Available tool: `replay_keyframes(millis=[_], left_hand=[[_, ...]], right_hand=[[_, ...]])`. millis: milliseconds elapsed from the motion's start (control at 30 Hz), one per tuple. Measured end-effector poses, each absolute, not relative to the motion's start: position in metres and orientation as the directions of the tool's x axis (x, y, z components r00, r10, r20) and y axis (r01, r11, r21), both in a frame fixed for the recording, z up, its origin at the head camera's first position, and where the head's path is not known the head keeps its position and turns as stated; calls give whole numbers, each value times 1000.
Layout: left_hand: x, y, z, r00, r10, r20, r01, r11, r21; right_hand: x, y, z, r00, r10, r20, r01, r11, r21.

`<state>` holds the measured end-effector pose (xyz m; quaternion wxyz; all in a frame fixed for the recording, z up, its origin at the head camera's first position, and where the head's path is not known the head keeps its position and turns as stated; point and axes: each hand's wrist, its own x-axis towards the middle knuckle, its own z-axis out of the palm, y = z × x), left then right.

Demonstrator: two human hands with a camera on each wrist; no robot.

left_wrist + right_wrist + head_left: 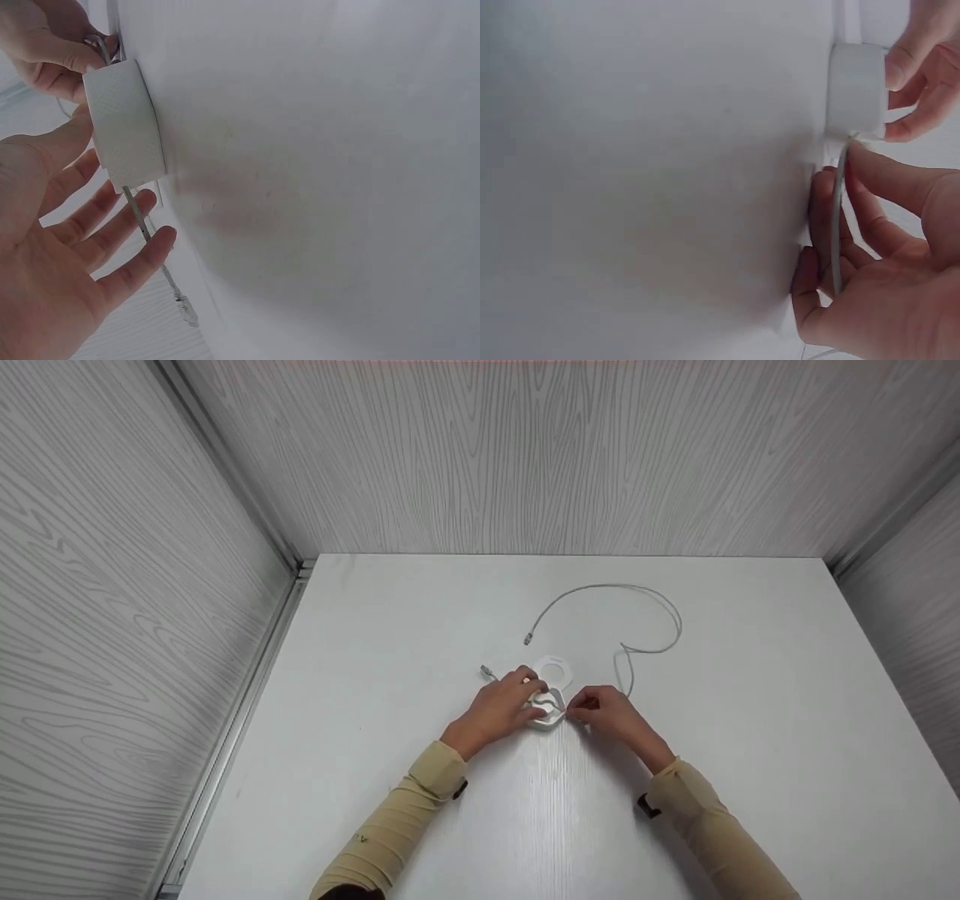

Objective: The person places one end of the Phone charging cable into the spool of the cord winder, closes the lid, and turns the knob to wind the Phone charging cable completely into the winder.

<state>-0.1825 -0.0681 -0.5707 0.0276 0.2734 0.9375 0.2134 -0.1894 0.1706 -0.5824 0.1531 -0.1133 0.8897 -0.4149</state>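
Note:
A small white angular case [547, 724] lies on the table with its ring-marked lid [563, 666] folded out on the far side. Part of a grey cable [679, 619] runs through the case. My left hand [495, 711] holds the case from the left, its thumb on the near rim and its fingers over the far side. At the right edge, my right hand [611, 716] pinches the cable where it leaves the case [857, 90]. A short cable end with a metal plug [186, 309] sticks out past the left fingers.
The long part of the cable curves over the table [750, 697] at the back right and ends in another plug [528, 639] beyond the lid. Wood-grain panels [480, 457] wall the table at the back and both sides.

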Motion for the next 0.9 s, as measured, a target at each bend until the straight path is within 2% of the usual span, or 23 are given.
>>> replay_keyframes(millis=[300,900], left_hand=[[-182,-68,-571,-855,514,71,492,760,425],[-179,-64,-573,-871,488,51,458,770,444]], right_hand=[[-185,171,-583,-936,-312,-165,-79,641,-763],[-187,159,-584,-953,-201,-227,33,675,-737]])
